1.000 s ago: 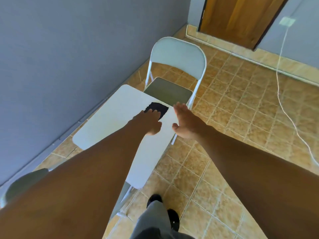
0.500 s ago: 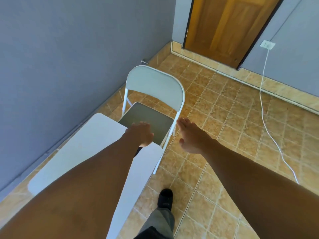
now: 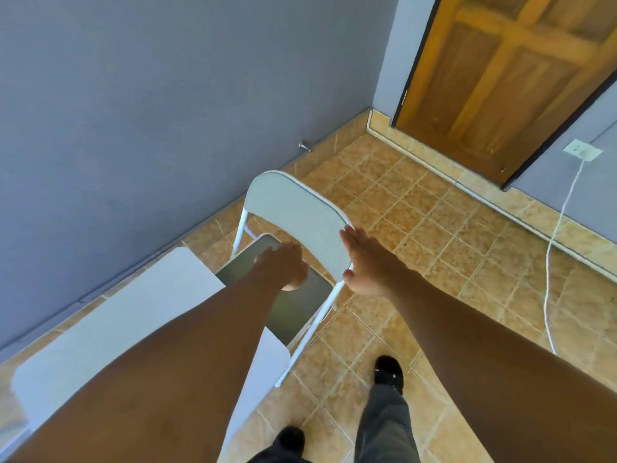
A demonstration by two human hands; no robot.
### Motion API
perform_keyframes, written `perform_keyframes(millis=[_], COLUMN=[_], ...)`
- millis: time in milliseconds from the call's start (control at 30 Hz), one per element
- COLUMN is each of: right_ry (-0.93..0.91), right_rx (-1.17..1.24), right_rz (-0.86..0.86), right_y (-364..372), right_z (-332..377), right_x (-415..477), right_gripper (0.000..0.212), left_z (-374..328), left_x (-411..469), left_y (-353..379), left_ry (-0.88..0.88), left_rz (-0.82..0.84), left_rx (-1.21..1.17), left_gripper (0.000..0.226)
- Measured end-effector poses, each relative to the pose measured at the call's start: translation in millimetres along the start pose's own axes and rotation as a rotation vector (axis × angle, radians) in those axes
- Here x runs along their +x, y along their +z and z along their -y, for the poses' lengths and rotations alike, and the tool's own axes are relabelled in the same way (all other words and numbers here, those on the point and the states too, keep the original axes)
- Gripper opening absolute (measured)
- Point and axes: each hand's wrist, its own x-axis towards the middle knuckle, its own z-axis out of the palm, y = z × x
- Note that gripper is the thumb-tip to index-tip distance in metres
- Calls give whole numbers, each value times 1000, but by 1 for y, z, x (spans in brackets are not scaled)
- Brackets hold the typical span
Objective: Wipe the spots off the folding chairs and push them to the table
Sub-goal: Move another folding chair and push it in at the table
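Here, folding chair — backrest toward door, right hand flat on it

Bright daylight — soft blur, bowed edges.

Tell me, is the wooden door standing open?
No, the wooden door sits shut in its dark frame, behind the white folding chair.

A white folding chair stood at the far end of a white table. The right hand, fingers spread, touched its backrest edge; the left hand hovered over the seat.
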Motion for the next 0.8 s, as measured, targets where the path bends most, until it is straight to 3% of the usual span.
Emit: perform_keyframes(millis=[367, 800], right_ry=[-303, -554], right_rx=[-197, -239], right_rz=[150, 199], right_y=[-78, -85], right_z=[-106, -77], right_x=[125, 240], right_gripper=[76, 73], left_z=[-64, -47], left_x=[70, 116], left_y=[-47, -26], left_ry=[-253, -453], left_rz=[-9, 46], left_rx=[-155, -468], left_gripper=[63, 61])
